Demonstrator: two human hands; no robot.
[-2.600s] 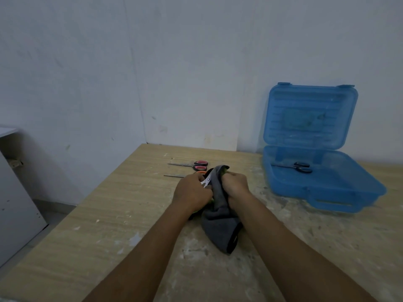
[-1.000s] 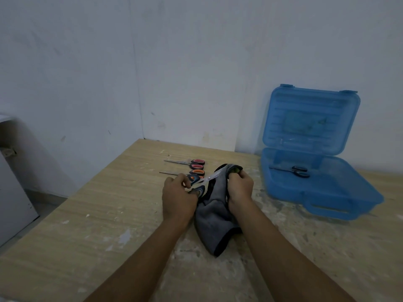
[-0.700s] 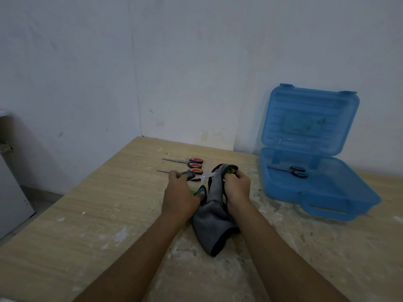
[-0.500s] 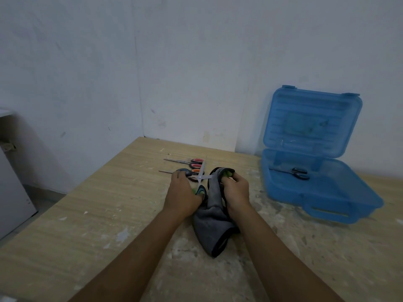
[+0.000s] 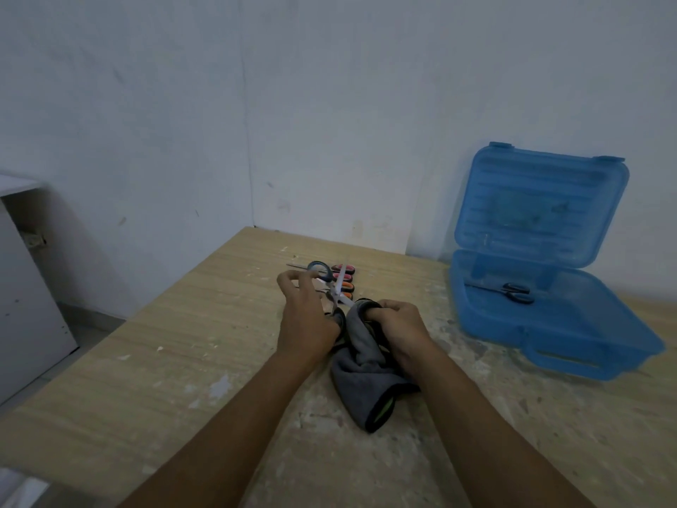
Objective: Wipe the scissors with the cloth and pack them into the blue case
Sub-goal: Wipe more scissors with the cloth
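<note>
1. Currently the wiping step is in hand; packing of this pair is not yet begun.
2. Left hand (image 5: 307, 324): fingers curled, pinching the far handle loop of the scissors (image 5: 335, 292). The scissors are held just above the table (image 5: 183, 342), at its centre, with the blades spread apart.
3. Right hand (image 5: 399, 326): fingers curled tight round the bunched top of the cloth (image 5: 366, 372). The cloth's near end trails on the table. One blade points right toward the bunched cloth; whether it touches cannot be told.
4. Loose pairs (image 5: 348, 268) lie in a row just beyond the hands, red and orange handles to the right. By judgement these await wiping.
5. Case (image 5: 571, 346): open at the far right, lid (image 5: 542, 207) upright against the wall. A packed pair (image 5: 513, 290) lies in its far part.
6. Next move, by judgement: draw each spread blade through the cloth, close the blades, then carry the scissors right and lay them in the case beside the packed pair.
7. Caution: the blades are open near the right fingers; wipe along the flats, away from the edges.
</note>
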